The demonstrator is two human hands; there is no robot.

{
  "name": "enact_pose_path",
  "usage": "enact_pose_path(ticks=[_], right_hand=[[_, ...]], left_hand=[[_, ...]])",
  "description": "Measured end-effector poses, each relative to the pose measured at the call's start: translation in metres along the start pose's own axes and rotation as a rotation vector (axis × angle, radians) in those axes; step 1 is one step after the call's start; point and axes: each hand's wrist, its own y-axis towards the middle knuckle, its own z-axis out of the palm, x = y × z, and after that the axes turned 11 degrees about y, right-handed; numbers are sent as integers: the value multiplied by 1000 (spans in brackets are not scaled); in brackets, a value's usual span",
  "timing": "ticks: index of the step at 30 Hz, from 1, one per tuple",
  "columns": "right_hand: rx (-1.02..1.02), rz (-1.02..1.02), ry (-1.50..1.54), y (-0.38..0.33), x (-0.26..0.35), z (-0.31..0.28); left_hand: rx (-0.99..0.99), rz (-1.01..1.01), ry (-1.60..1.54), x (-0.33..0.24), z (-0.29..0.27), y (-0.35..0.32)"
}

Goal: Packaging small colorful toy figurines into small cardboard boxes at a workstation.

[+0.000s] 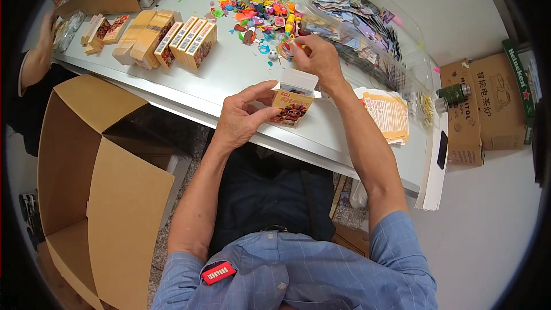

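My left hand (244, 116) grips a small yellow printed carton (290, 110) near the table's front edge. The carton stands upright with its top flaps raised, and something bluish shows inside. Beyond it, my right hand (317, 60) has its fingers pinched at the near edge of a heap of small colourful plastic toys (258, 17). What sits between those fingertips is too small to tell. To the right of the heap, a clear plastic tub (402, 51) holds many dark picture cards (361, 23).
Closed cartons (194, 43) and stacks of flat ones (150, 37) stand at left. More flat cartons (387, 116) lie right of my forearm. A large open cardboard box (123, 206) is below the table's left side. Another person's hand (46, 33) reaches in at far left.
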Motion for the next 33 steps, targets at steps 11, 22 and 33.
enact_pose_path(ticks=[11,22,33], right_hand=[[-115,227,726,-19,-3,-19],[-91,194,476,-24,12,-39],[-196,469,1075,-34,2,-52]], left_hand=[[-33,10,13,0,2,-1],[-67,27,37,4,5,1],[-83,24,27,4,7,1]])
